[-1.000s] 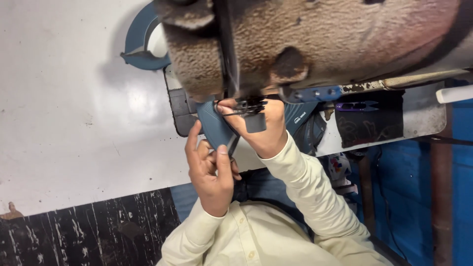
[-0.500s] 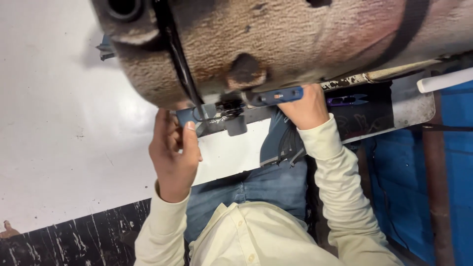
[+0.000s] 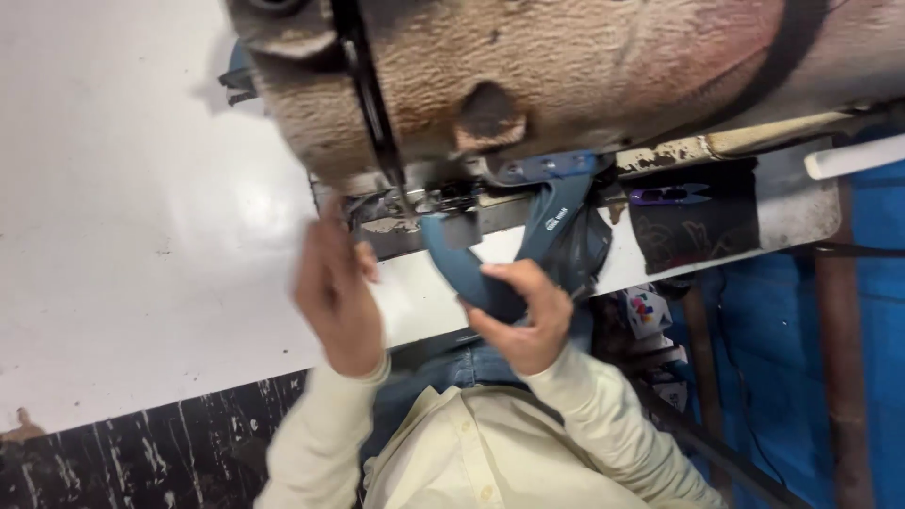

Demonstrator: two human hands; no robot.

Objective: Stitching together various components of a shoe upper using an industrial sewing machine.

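The single head camera is looking steeply down, close over the sewing machine and white worktop, taking in the person's own chest below.

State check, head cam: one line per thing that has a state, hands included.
Left hand: raised by the needle area, blurred, grip unclear.
Right hand: fingers closed on the blue fabric strip.
Blue fabric strip: curved, one end under the machine's foot, other end held.
Sewing machine: worn, stained, fabric loaded.
Snips: lying on the dark pad, untouched.
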